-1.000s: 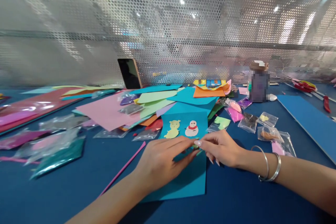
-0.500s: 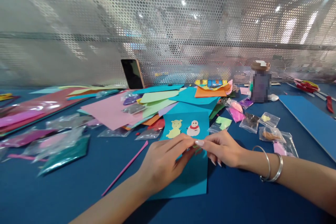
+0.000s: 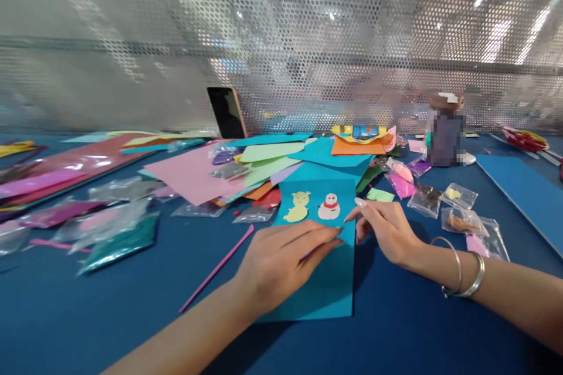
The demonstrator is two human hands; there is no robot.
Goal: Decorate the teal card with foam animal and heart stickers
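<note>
A tall sheet of blue card [image 3: 328,299] lies before me, its upper part bearing a yellow animal figure [image 3: 299,208] and a white snowman with a red scarf [image 3: 329,207]. My left hand [image 3: 285,261] is over the card below the figures. Its fingers are closed on a small green piece, mostly hidden at the fingertips. At the card's right edge is my right hand [image 3: 382,225], apart from the left, thumb and forefinger parted and the other fingers curled. I see nothing held in it.
A pink stick [image 3: 215,269] lies left of the card. Coloured paper sheets [image 3: 189,173] and bags of clay [image 3: 118,246] spread leftward. Smaller bags [image 3: 464,221], a bottle [image 3: 446,135] and a blue board [image 3: 523,193] are rightward. A phone [image 3: 227,112] leans on the perforated metal screen [image 3: 281,41].
My right hand has drawn away from the left fingertips, up and to the right, its thumb and forefinger parting. My left hand stays over the card. The whole view has shifted slightly.
</note>
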